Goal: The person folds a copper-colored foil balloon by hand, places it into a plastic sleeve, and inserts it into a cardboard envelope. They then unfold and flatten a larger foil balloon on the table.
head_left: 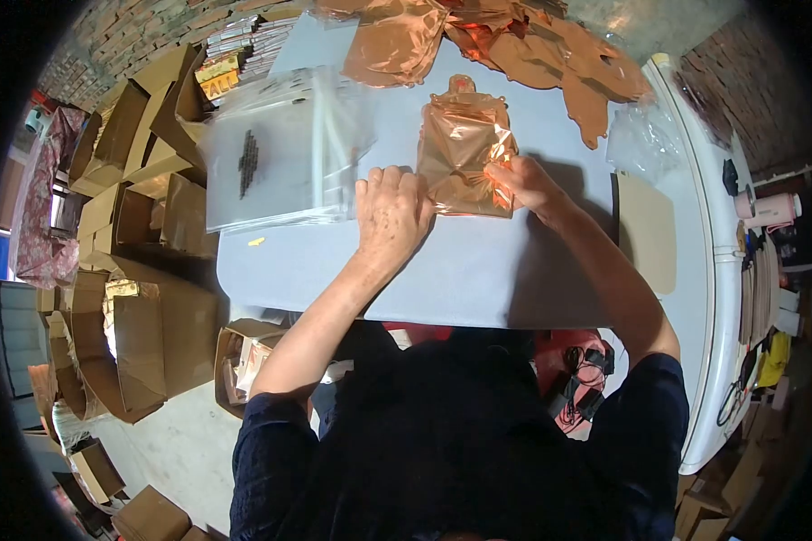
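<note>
The pale tabletop (325,281) runs from its near edge, in front of the person's body, away toward the loose copper-coloured foil (543,52) spread in crumpled sheets at its far side. Toward the left edge lies a stack of clear plastic bags (280,167). Between that stack and the right side, set back from the near edge, is the folded foil piece (465,144), lying flat with its long axis running from near edge to far edge and a small tab at its far end.

The hands flank its nearer half. The left hand (392,212) is palm down, fingers bent, against its near left corner; whether it grips anything is hidden. The right hand (523,185) is the closer one, over the foil's right border, thumb and fingers drawn together on the crinkled edge. Near the tabletop's left near corner sits a tiny yellow scrap (256,242).
</note>
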Demonstrator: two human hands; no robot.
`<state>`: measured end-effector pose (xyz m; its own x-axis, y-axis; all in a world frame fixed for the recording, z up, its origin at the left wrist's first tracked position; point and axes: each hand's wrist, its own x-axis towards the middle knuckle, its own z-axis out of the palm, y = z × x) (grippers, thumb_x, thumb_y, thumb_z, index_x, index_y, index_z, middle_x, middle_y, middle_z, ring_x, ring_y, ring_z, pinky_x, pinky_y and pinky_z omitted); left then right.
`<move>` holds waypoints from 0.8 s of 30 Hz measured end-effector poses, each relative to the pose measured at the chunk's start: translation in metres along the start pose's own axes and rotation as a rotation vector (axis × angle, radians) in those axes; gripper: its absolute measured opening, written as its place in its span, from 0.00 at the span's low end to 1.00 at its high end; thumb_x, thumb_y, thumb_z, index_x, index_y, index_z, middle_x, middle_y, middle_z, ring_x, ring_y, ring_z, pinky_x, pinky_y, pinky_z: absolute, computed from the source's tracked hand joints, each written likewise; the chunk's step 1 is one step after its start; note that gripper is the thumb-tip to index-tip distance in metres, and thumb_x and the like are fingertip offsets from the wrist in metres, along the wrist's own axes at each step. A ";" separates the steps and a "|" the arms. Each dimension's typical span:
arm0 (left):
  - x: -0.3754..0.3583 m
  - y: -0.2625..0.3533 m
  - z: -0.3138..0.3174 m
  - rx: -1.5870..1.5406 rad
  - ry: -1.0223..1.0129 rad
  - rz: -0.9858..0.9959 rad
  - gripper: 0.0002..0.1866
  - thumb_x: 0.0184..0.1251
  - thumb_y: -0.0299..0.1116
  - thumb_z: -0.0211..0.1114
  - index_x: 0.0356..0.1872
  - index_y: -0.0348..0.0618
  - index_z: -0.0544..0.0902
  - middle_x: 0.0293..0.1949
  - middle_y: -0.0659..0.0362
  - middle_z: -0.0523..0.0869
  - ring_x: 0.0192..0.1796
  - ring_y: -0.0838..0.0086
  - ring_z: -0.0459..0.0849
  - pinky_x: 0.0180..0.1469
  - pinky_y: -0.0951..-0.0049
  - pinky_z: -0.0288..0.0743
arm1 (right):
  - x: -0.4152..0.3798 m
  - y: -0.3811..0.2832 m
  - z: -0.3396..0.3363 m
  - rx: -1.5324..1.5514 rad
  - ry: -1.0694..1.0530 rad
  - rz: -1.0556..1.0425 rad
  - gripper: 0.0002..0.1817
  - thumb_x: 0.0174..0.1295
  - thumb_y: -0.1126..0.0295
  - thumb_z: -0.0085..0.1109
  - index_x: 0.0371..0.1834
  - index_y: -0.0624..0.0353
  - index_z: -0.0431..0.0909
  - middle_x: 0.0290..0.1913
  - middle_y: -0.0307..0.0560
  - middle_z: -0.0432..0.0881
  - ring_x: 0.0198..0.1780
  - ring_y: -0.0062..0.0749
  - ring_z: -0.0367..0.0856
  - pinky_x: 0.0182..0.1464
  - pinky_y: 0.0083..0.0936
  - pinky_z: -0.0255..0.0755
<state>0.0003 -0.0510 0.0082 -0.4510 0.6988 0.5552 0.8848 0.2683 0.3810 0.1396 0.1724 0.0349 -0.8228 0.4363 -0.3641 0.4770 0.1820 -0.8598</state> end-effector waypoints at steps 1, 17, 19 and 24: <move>0.000 0.000 0.000 0.016 -0.024 -0.005 0.09 0.62 0.33 0.71 0.39 0.42 0.83 0.36 0.55 0.79 0.41 0.58 0.76 0.45 0.58 0.65 | 0.000 -0.001 0.000 -0.002 0.000 0.012 0.22 0.78 0.53 0.56 0.50 0.65 0.80 0.40 0.40 0.85 0.38 0.19 0.84 0.41 0.26 0.85; 0.024 -0.012 0.020 0.048 -0.348 0.363 0.33 0.84 0.58 0.44 0.82 0.56 0.63 0.82 0.50 0.61 0.84 0.56 0.56 0.85 0.47 0.46 | 0.009 -0.004 -0.002 -0.079 -0.051 0.026 0.25 0.77 0.52 0.56 0.59 0.66 0.78 0.44 0.41 0.85 0.44 0.20 0.86 0.43 0.24 0.86; 0.025 -0.013 0.019 0.096 -0.370 0.367 0.33 0.84 0.59 0.42 0.82 0.56 0.63 0.82 0.51 0.60 0.84 0.57 0.55 0.85 0.47 0.44 | 0.004 -0.013 0.000 -0.042 -0.053 0.051 0.26 0.77 0.52 0.57 0.60 0.66 0.77 0.45 0.42 0.85 0.44 0.21 0.87 0.43 0.24 0.86; 0.024 -0.013 0.021 0.090 -0.368 0.351 0.32 0.85 0.58 0.41 0.82 0.56 0.64 0.82 0.50 0.60 0.84 0.57 0.55 0.85 0.48 0.42 | -0.004 -0.012 -0.005 0.097 -0.121 0.005 0.25 0.76 0.52 0.59 0.60 0.65 0.76 0.49 0.44 0.85 0.47 0.23 0.87 0.45 0.25 0.86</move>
<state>-0.0193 -0.0234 0.0010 -0.0689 0.9395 0.3355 0.9893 0.0210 0.1444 0.1386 0.1725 0.0483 -0.8543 0.3270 -0.4039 0.4541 0.0916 -0.8862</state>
